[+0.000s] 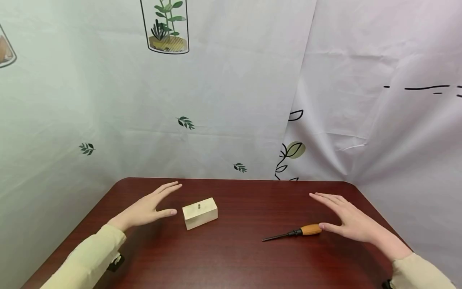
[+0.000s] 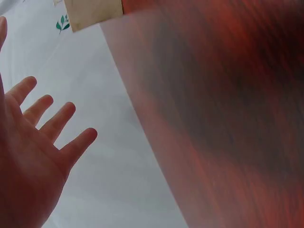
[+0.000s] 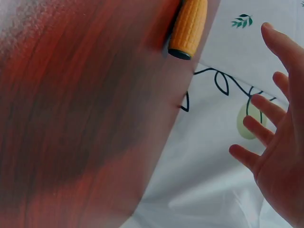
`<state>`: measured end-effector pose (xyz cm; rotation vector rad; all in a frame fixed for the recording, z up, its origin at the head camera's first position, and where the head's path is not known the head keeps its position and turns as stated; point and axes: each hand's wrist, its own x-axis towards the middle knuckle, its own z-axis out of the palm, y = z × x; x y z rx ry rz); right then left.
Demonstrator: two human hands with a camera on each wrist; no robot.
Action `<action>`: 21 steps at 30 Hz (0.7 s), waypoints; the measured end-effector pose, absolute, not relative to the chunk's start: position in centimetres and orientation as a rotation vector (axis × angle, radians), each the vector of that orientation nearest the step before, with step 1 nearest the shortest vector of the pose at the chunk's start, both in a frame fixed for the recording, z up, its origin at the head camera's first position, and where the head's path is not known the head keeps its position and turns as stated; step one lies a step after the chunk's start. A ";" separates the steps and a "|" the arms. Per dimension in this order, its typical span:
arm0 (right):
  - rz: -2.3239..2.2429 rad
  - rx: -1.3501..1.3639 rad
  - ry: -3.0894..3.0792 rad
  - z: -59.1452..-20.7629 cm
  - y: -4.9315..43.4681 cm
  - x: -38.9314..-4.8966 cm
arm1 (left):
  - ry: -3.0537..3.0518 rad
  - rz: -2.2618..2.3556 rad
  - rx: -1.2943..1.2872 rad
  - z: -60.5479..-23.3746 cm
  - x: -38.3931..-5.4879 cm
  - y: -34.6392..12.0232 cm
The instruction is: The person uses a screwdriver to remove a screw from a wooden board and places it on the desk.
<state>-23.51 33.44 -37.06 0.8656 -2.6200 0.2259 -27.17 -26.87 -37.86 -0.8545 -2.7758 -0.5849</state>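
My left hand (image 1: 146, 208) hovers over the table's left side, fingers straight and spread, holding nothing. Just right of it lies a pale wooden block (image 1: 200, 214) with a small dark screw or hole on its top; too small to tell which. In the left wrist view only a corner of the block (image 2: 95, 13) shows. On the right, my right hand (image 1: 351, 220) is raised with straight fingers and an empty palm. Near its thumb lies a screwdriver (image 1: 301, 231) with an orange handle, its dark shaft pointing left. The right wrist view shows the ribbed handle (image 3: 190, 26), apart from the fingers.
The dark red wooden table (image 1: 238, 261) has rounded far corners. Behind it and along both sides hangs a white curtain (image 1: 231, 88) printed with leaves and plant jars. A dark band or device (image 1: 116, 263) sits under the left sleeve.
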 end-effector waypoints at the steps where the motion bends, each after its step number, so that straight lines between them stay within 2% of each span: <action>1: 0.236 0.873 -2.623 -37.2 33.4 -23.5 | -2.773 -0.599 -0.865 -38.0 -27.2 -26.7; 21: 0.190 0.975 -2.652 -39.7 32.6 -23.8 | -2.800 -0.712 -0.929 -39.9 -27.4 -24.3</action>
